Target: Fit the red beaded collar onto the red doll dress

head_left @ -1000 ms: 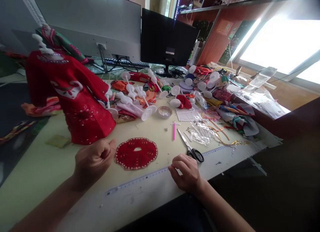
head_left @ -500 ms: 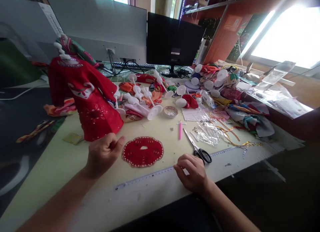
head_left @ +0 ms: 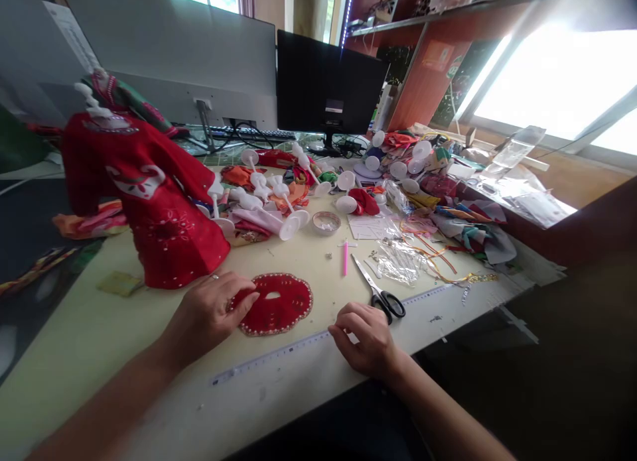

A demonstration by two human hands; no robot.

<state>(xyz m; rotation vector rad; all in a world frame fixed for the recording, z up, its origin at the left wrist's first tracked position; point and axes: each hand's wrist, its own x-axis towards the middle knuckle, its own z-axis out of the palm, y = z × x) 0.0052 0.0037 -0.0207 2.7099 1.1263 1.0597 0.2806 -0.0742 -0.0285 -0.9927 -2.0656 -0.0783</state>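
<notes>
On a cream craft table (head_left: 84, 328), the left hand (head_left: 212, 318) lies over the edge of a round red felt piece (head_left: 281, 305), its fingers (head_left: 246, 300) stretched across the cloth; whether they pinch the felt or only rest on it cannot be told. The felt lies flat on the tabletop, rimmed with pearl-like beads and cut with a small oval hole at its centre. The right hand (head_left: 365, 338), loosely curled and gripping nothing, rests on a long ruler (head_left: 279, 355) near the table's front edge, just beside black-handled scissors (head_left: 387, 304). A pink stick (head_left: 345, 259) lies beyond the scissors. To the left of the felt, a red embroidered dress (head_left: 159, 209) stands upright, its white plastic stand top (head_left: 97, 106) showing at the neck. Farther back, white plastic doll stands (head_left: 288, 227) lie among fabric scraps (head_left: 291, 194), a small round dish (head_left: 326, 223), a clear plastic bag (head_left: 401, 262) and gold ribbon (head_left: 478, 277). A black monitor (head_left: 326, 83) stands at the back of the table.
</notes>
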